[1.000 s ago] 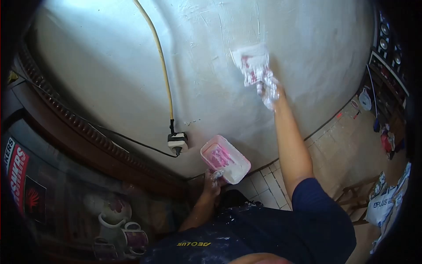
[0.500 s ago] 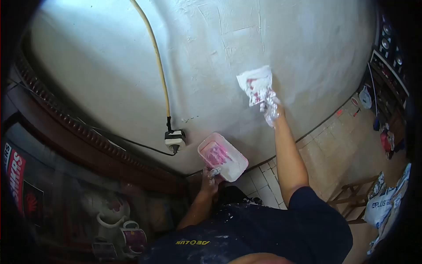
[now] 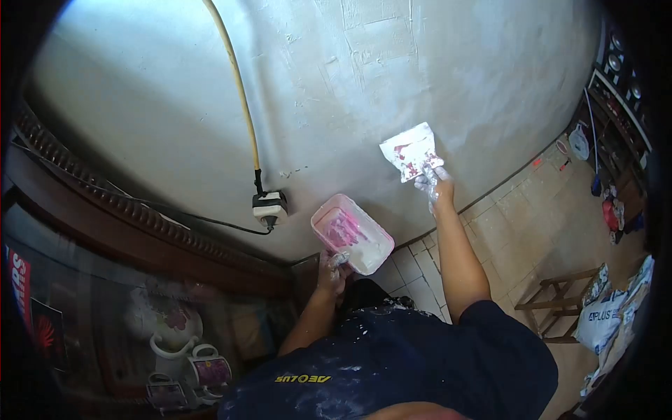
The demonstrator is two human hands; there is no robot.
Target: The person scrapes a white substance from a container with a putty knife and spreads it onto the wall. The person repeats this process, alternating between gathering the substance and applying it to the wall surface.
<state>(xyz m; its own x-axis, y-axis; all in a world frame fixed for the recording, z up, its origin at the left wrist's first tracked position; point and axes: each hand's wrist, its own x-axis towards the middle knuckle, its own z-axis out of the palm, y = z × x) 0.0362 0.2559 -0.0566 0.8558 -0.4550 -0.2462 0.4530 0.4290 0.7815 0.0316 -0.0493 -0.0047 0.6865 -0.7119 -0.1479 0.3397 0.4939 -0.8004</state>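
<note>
My right hand point(image 3: 435, 187), smeared with white, grips a wide scraper point(image 3: 411, 150) whose blade is coated in white paste with reddish patches. The scraper is at the pale wall point(image 3: 336, 112); whether it touches cannot be told. Lower and to the left, my left hand point(image 3: 334, 269) is closed on the near-left rim of a pink rectangular tub point(image 3: 336, 227). White paste lies in the tub's lower right end, and pink plastic shows at the other end.
A socket box point(image 3: 269, 208) with a yellow cable conduit point(image 3: 240, 84) is fixed to the wall. Dark wooden furniture point(image 3: 105, 203) stands at left, with mugs point(image 3: 208, 371) behind glass. A wooden stool point(image 3: 560, 297) and white bags point(image 3: 602, 322) are at right.
My right hand and the scraper have moved slightly down in view, while the wall, socket and tub have shifted up and left. Both hands keep their holds.
</note>
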